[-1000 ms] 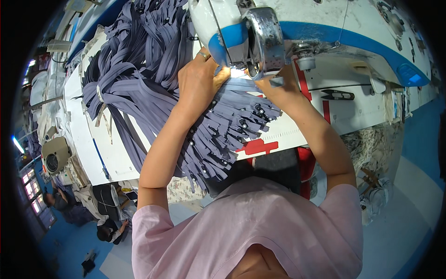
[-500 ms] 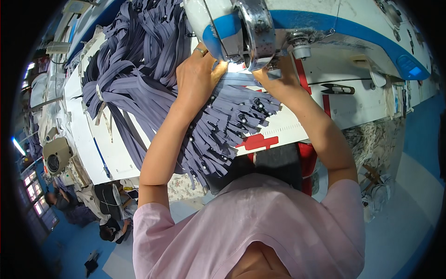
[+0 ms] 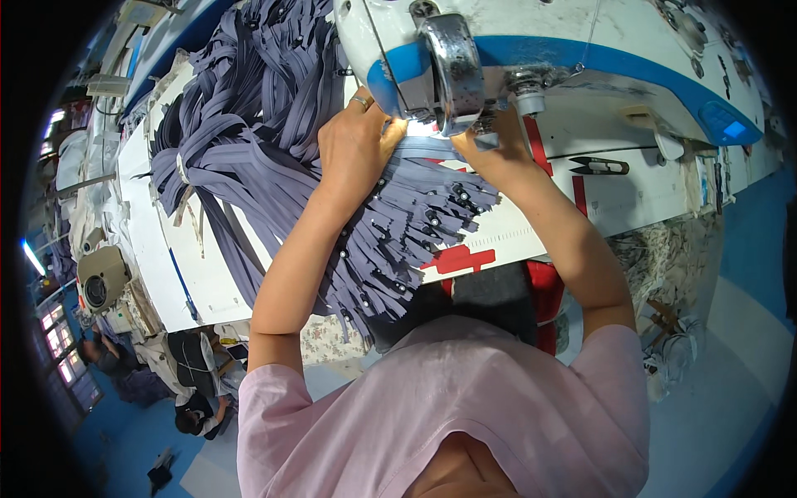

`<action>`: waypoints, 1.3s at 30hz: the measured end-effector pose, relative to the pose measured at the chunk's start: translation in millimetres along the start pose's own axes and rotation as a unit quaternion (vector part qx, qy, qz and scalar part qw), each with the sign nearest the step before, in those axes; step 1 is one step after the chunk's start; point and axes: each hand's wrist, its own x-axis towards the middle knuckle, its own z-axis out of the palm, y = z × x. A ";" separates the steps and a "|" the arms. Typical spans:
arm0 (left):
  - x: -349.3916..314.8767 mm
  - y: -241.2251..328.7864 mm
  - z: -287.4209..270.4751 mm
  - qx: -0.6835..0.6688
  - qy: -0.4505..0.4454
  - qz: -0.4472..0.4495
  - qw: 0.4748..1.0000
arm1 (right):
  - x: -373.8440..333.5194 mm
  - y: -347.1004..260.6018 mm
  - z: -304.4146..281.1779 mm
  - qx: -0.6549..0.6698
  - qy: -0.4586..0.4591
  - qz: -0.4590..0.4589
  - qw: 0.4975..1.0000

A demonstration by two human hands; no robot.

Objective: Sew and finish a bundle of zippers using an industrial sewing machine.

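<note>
Both my hands are at the needle area of a white and blue sewing machine (image 3: 548, 54). A grey zipper (image 3: 427, 149) runs flat between them under the lit machine head. My left hand (image 3: 353, 145), a ring on one finger, is closed at the zipper's left part, thumb toward the needle. My right hand (image 3: 498, 153) is closed on its right part, the fingertips partly hidden by the machine head. Under my left forearm spreads a large bundle of grey zippers (image 3: 282, 166), its ends with dark sliders (image 3: 398, 224) fanned toward me.
Thread snips (image 3: 599, 166) lie on the white table right of my right hand. Red tape (image 3: 461, 259) marks the table near its front edge. A blue pen (image 3: 183, 282) lies at the left. Other people (image 3: 195, 415) sit in the left background.
The machine and table sit slightly differently in the picture, as the view has shifted a little. Both hands stay at the needle with the zipper, almost unmoved.
</note>
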 end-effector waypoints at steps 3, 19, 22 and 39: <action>-0.8 -0.6 -0.3 0.005 -0.001 -0.005 1.000 | -0.1 -8.2 -10.3 0.099 -0.062 0.076 0.990; -10.5 -3.3 -12.8 -0.055 0.032 -0.041 0.997 | -39.4 3.2 -17.3 0.156 0.098 -0.051 0.982; -8.4 -2.5 -12.0 -0.012 0.058 -0.028 0.998 | -40.0 11.1 0.1 0.084 0.124 -0.072 0.986; -0.6 45.8 6.2 -0.067 -0.067 0.028 0.995 | -46.5 16.4 -0.8 0.142 0.156 -0.031 0.977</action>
